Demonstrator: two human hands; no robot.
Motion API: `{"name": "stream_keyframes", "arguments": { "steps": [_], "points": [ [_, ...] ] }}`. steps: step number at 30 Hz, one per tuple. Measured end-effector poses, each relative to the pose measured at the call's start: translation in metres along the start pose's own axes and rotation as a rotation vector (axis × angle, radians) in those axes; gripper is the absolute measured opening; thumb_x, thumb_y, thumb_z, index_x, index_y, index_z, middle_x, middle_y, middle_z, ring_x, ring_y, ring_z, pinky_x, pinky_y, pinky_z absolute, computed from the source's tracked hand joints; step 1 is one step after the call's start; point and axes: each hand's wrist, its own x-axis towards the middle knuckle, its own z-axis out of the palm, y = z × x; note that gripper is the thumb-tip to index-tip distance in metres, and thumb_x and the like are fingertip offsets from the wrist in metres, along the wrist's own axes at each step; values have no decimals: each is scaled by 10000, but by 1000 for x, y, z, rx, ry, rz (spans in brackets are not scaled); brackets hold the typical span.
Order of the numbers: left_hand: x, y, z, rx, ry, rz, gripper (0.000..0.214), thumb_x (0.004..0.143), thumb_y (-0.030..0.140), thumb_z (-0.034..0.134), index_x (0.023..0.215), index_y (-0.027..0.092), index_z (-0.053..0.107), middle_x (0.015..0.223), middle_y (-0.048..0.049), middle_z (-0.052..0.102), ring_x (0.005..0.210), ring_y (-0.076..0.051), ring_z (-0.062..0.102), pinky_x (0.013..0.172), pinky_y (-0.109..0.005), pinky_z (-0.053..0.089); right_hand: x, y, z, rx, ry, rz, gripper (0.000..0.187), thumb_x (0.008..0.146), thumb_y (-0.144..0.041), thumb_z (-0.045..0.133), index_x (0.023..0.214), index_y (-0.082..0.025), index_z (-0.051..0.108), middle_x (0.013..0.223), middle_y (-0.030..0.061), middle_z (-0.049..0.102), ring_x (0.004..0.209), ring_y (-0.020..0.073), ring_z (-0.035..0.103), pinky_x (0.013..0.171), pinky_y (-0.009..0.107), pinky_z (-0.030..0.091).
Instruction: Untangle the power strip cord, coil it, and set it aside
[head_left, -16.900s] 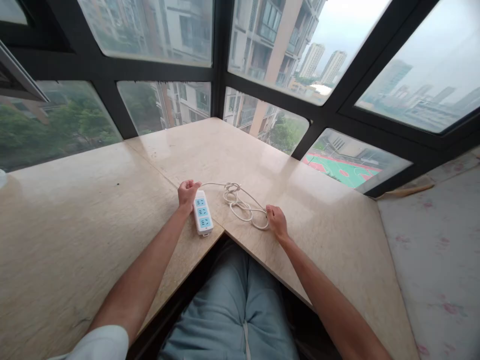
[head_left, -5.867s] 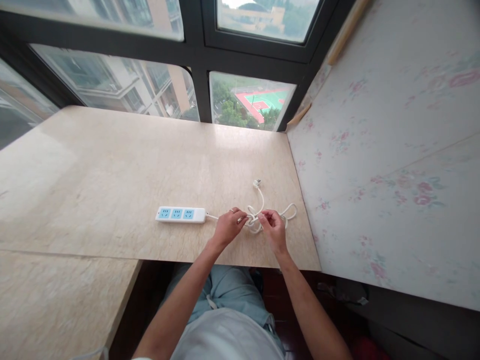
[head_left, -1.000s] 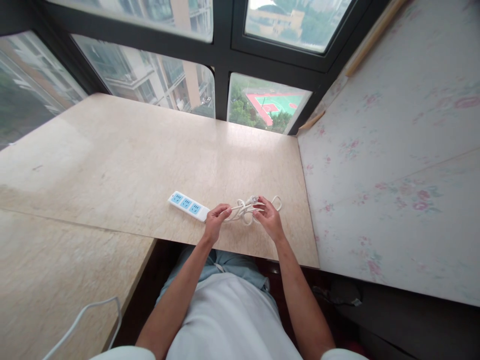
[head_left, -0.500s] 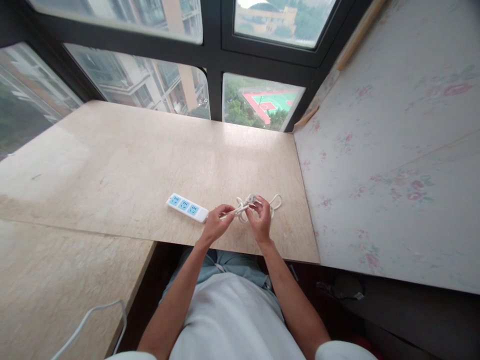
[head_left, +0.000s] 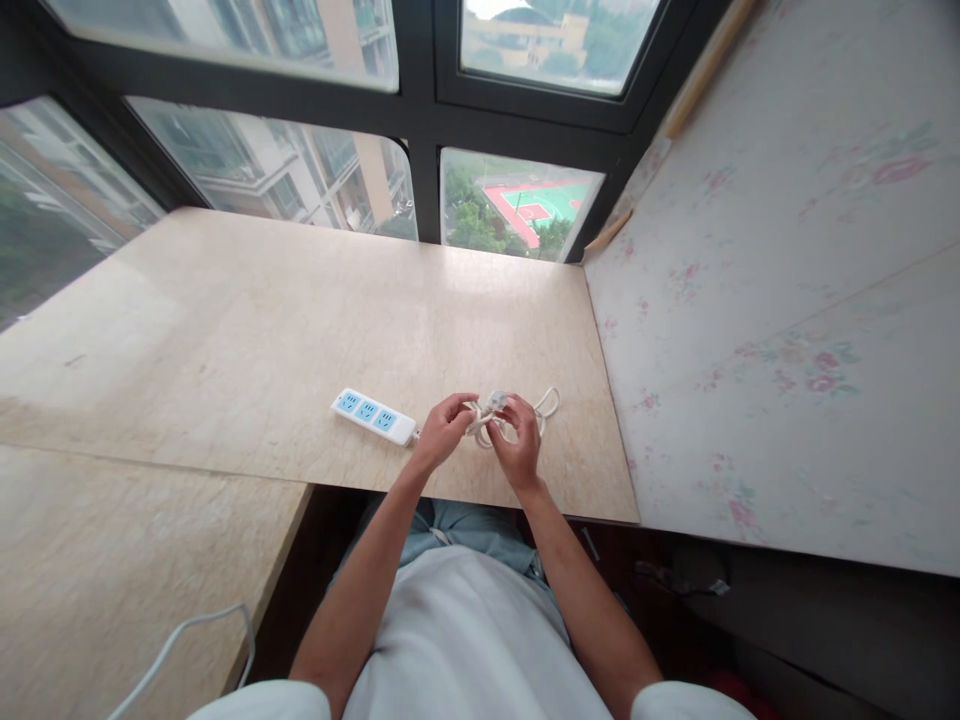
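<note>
A white power strip [head_left: 374, 417] with blue socket faces lies on the stone ledge, left of my hands. Its white cord [head_left: 550, 403] is bunched up between my hands, and one loop sticks out past my right fingers. My left hand [head_left: 445, 430] pinches the cord from the left side. With thumb and fingers, my right hand [head_left: 519, 440] grips the bundle from the right. A pale plug [head_left: 496, 401] shows at the top of the bundle, near my right fingertips. How the strands cross inside the bundle is partly hidden by my fingers.
The beige ledge [head_left: 300, 310] runs back to dark-framed windows [head_left: 424, 120]. A wall with floral paper [head_left: 787, 350] bounds it on the right. Another white cable [head_left: 180, 630] lies on the lower left surface, hanging over its edge.
My left hand has moved slightly right and up, closer to the plug. The plug shows more clearly between my hands. The power strip stays in place.
</note>
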Motion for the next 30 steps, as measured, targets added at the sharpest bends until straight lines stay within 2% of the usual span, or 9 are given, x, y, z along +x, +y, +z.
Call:
{"name": "stream_keyframes", "arguments": {
  "steps": [4,9,15,21,23,25,28,30],
  "points": [
    [-2,-2,-2,-130,-17,-24,381,670,197,550,1035,149,649,752,-7,620,677,-125,560,608,-235,440,-1,0,-3,-178,2,-48,492,858,-263,627,1315,-250,447,1203,113,587,1015,214,625,789,377,591],
    [-6,-5,-3,-139,-31,17,393,658,159,567,1039,148,661,735,1,601,659,-109,540,605,-223,414,1,0,-9,-310,8,-109,482,839,-261,647,1287,-223,474,1075,97,647,868,196,654,774,373,576],
    [-7,-5,-1,-21,-56,51,433,750,342,675,1140,155,664,692,8,583,609,-100,495,555,-218,367,1,1,-14,-253,-6,-143,474,825,-234,675,1260,-229,485,1100,92,666,897,194,682,779,356,585],
    [-2,-12,1,-26,-75,49,459,732,451,710,1063,132,709,680,-14,634,582,-108,521,518,-218,359,-1,7,-17,-235,-40,-120,297,846,-265,658,1113,-228,534,1107,94,680,995,216,684,818,378,588],
    [-1,-12,1,-42,-61,44,447,741,463,700,1040,132,722,755,-46,689,649,-138,583,567,-235,416,-1,9,-16,-254,-46,-111,277,852,-271,649,1099,-223,533,1119,104,679,983,215,691,800,373,593],
    [-1,-10,0,-59,-54,47,425,763,466,679,1030,139,731,899,-83,727,795,-188,641,687,-275,480,0,10,-14,-282,-37,-115,275,851,-272,646,1093,-214,528,1114,110,684,931,210,707,773,363,596],
    [-2,-8,-2,-69,-84,64,409,788,450,659,1057,149,728,1072,-106,715,996,-240,639,866,-335,483,3,8,-10,-320,-18,-142,264,844,-260,643,1079,-201,538,1098,115,695,891,200,715,734,330,594],
    [-2,-8,-4,-71,-102,69,419,793,441,656,1088,149,718,1105,-111,706,1033,-250,632,900,-348,475,6,6,-8,-341,-6,-162,244,840,-239,635,1066,-193,555,1092,120,700,915,200,707,718,311,589]
  ]
}}
